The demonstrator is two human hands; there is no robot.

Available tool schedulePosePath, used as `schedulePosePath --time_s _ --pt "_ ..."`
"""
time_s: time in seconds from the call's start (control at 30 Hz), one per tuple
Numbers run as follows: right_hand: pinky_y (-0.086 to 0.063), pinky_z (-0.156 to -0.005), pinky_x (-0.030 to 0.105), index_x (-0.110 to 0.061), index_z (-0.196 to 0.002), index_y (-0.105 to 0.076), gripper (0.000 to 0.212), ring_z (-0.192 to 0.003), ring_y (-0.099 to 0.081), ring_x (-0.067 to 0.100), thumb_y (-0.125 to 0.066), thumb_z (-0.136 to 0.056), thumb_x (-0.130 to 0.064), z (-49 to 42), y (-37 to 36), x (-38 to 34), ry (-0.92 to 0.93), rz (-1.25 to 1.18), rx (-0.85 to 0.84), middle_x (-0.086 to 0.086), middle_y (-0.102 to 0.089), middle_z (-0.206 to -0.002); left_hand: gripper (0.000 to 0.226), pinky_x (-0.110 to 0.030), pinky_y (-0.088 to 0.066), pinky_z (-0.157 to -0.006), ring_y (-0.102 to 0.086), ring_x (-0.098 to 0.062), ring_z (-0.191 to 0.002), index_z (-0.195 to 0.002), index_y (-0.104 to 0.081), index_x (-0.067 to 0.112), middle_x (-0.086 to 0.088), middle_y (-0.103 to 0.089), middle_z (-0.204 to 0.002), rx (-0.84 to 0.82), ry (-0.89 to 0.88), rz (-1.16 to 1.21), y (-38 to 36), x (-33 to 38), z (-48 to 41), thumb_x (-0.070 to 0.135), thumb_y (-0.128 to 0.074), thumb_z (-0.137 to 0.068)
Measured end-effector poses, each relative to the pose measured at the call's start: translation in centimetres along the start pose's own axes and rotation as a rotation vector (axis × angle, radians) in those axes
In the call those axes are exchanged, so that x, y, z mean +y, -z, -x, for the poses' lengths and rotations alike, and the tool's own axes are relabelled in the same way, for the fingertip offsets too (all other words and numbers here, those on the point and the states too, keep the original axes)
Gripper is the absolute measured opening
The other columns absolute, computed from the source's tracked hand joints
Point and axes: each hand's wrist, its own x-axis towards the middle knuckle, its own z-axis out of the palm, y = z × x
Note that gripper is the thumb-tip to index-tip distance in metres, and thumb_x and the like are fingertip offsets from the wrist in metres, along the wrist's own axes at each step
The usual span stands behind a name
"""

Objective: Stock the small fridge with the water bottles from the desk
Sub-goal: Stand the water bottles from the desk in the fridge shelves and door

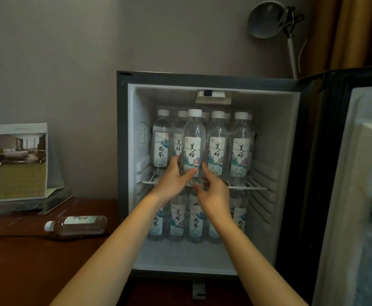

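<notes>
At the centre of the frame, the left hand [173, 180] and right hand [213, 189] were both clamped on the lower body of an upright water bottle [193, 144], at the front of the fridge's wire shelf [255, 187]. Full and capped, it likely felt heavy, its thin plastic smooth and yielding (the label band offers surer purchase). One last bottle [77, 226] lay on the desk [26, 261], lower left.
</notes>
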Motion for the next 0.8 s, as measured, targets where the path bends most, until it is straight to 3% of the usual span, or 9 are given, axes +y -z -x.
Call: schedulePosePath --time_s 0.1,0.2,0.33,0.4,0.57,0.8 --pt "-0.044 -0.095 0.028 -0.024 -0.144 -0.032 0.063 -0.122 -0.050 0.022 -0.057 -0.089 -0.007 0.2 -0.1 0.3 -0.002 0.033 -0.027 0.011 -0.047 -0.137 0.051 -0.023 -0.032 -0.097 -0.040 -0.012 -0.123 -0.134 -0.031 0.015 -0.001 -0.040 -0.132 0.063 -0.057 -0.122 -0.6 0.1 0.5 0.030 -0.056 -0.091" --pt "-0.042 -0.077 0.018 -0.027 -0.145 -0.029 0.067 -0.113 -0.052 0.018 -0.052 -0.088 -0.001 -0.1 -0.1 0.4 -0.030 0.078 -0.063 0.010 -0.045 -0.137 0.055 -0.025 -0.029 -0.102 -0.036 -0.020 -0.129 -0.139 -0.028 0.010 -0.009 -0.034 -0.138 0.109 -0.057 -0.231 -1.2 0.4 0.7 0.029 -0.052 -0.094" --pt "-0.045 -0.072 0.019 -0.029 -0.146 -0.027 0.072 -0.104 -0.054 0.017 -0.049 -0.086 0.004 -0.5 -0.1 0.2 -0.056 0.099 -0.101 0.009 -0.040 -0.140 0.055 -0.027 -0.029 -0.103 -0.037 -0.021 -0.130 -0.142 -0.027 0.011 -0.011 -0.035 -0.140 0.121 -0.064 -0.292 -1.3 0.5 0.5 0.029 -0.049 -0.095" --pt "-0.048 -0.075 0.023 -0.029 -0.147 -0.026 0.074 -0.103 -0.055 0.019 -0.048 -0.085 0.005 -0.6 -0.1 0.0 -0.063 0.121 -0.117 0.008 -0.038 -0.141 0.056 -0.030 -0.031 -0.106 -0.037 -0.021 -0.130 -0.143 -0.027 0.012 -0.010 -0.036 -0.141 0.098 -0.051 -0.335 -1.2 0.5 0.3 0.033 -0.047 -0.095" --pt "-0.044 -0.096 0.035 -0.026 -0.147 -0.023 0.076 -0.130 -0.040 0.028 -0.050 -0.083 0.004 -1.0 -0.3 -0.5 -0.104 0.214 -0.169 0.011 -0.031 -0.147 0.058 -0.040 -0.040 -0.101 -0.043 -0.028 -0.124 -0.138 -0.031 0.006 -0.015 -0.040 -0.136 0.117 0.007 -0.564 -1.6 0.5 0.2 0.042 -0.046 -0.094" --pt "-0.044 -0.099 0.035 -0.022 -0.148 -0.023 0.078 -0.134 -0.036 0.029 -0.053 -0.082 0.006 -0.8 -0.1 -1.0 -0.125 0.183 -0.188 0.012 -0.028 -0.150 0.064 -0.039 -0.039 -0.099 -0.044 -0.033 -0.123 -0.140 -0.028 0.005 -0.017 -0.036 -0.138 0.131 0.045 -0.588 -1.6 0.4 0.3 0.045 -0.046 -0.094"
